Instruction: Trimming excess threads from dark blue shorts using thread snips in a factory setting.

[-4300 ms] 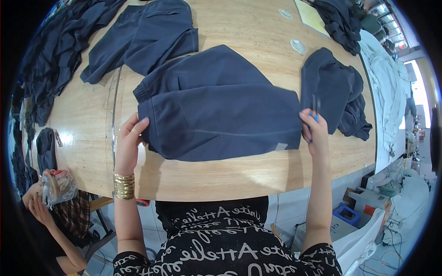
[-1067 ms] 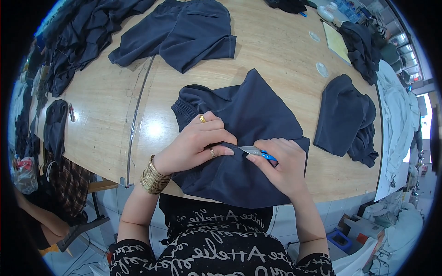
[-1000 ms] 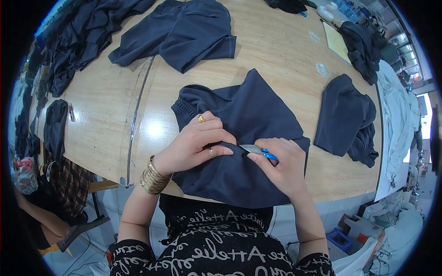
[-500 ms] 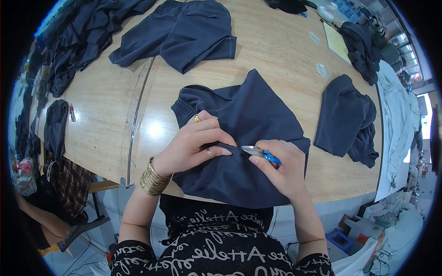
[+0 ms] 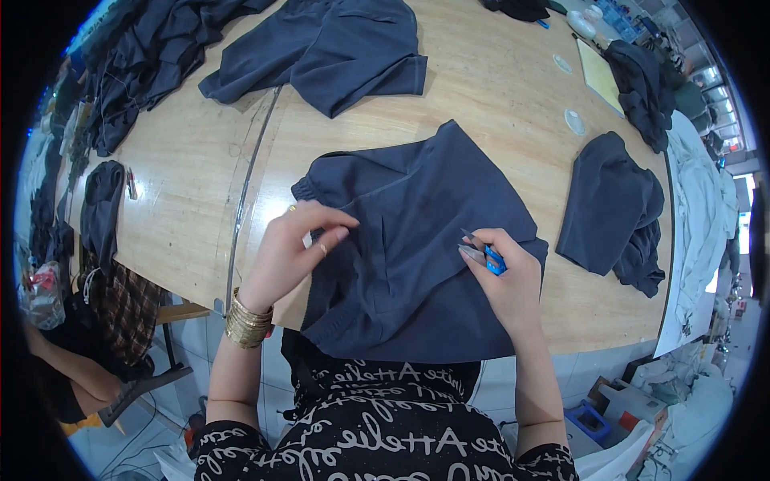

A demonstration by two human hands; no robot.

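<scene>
In the head view, your two hands are apart from each other. Your left hand [image 5: 290,250] is above the waist end of the dark navy garment [image 5: 449,268], with thumb and forefinger spread and a gap between them; whether its tips touch the cloth, I cannot tell. Your right hand [image 5: 511,280] is closed around small snips [image 5: 492,260], which have blue handles and pointed grey metal blades, parted, over the cloth.

The garment lies in front of you, at the near edge of the table [image 5: 489,88]. Its fabric looks smooth and matt, with soft folds, a narrow slit like a pocket, and a gathered, ribbed waistband [image 5: 329,327] at the left. The far side rises to a pointed corner.

The table is of pale, shiny wood grain, crossed by a dark joint line. Farther away lie flat dark shorts [image 5: 325,60], and at the upper left a crumpled dark heap [image 5: 152,60]. To the right is a folded dark garment [image 5: 605,208], and beyond it pale cloth [image 5: 698,192]. Below, the floor has light tiles, and at the left another person's arm [image 5: 76,365] is visible.
</scene>
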